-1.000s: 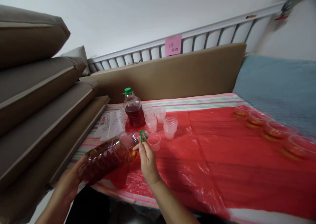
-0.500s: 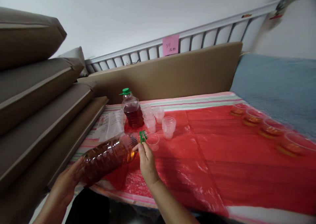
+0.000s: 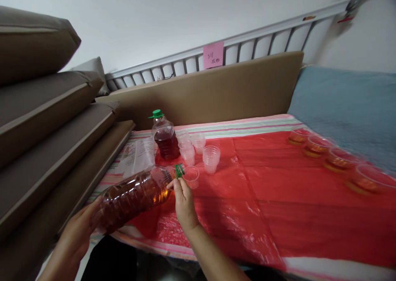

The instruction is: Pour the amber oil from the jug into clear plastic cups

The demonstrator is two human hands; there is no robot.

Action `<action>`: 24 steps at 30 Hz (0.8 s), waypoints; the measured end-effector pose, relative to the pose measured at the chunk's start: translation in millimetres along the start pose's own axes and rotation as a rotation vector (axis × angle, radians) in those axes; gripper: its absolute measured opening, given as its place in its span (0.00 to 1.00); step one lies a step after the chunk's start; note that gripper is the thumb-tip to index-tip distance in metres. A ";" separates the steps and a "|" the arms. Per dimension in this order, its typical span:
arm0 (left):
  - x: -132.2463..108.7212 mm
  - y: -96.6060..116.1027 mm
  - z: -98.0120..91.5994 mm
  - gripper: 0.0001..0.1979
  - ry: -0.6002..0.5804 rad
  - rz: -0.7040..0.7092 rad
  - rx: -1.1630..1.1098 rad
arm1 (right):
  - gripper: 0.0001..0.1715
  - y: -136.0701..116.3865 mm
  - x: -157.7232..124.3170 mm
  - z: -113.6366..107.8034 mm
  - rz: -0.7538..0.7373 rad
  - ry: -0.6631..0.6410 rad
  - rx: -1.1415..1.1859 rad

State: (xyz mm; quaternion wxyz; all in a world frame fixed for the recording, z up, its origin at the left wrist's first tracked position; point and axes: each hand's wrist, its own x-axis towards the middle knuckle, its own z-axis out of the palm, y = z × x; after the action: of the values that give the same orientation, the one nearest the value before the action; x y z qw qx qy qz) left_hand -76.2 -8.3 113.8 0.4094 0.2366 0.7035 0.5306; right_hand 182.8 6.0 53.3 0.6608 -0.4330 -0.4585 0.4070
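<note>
1. Plastic bottle point(image 3: 133, 198) of amber liquid is lying tilted, its mouth pointing at a small clear cup point(image 3: 191, 177) just beyond the right fingertips.
2. Left hand point(image 3: 77, 235) is cupping the bottle's base, fingers curled against it.
3. Right hand point(image 3: 185, 202) is pinching the green fitting point(image 3: 178, 171) at the neck, thumb and fingertips closed on it.
4. Capped second bottle point(image 3: 165, 138) and stacked cups point(image 3: 212, 158) are standing farther past the fingertips. Filled cups point(image 3: 315, 145) are sitting well apart to the right on the red sheet point(image 3: 262, 198).
</note>
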 end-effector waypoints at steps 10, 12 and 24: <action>-0.5 -0.2 -1.1 0.04 0.001 0.020 0.024 | 0.25 1.1 0.1 0.3 0.016 0.023 0.039; -2.9 1.6 0.0 0.04 -0.009 0.009 0.015 | 0.25 0.9 -0.1 0.2 0.021 0.023 0.041; -20.5 14.7 9.7 0.05 0.042 0.026 -0.012 | 0.25 3.4 0.9 2.1 0.039 0.038 0.051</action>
State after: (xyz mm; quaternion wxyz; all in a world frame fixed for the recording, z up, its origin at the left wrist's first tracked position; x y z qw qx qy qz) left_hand -58.3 -13.9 133.3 0.3892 0.2320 0.7054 0.5450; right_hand 180.6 8.2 50.8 0.6722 -0.4325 -0.4267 0.4232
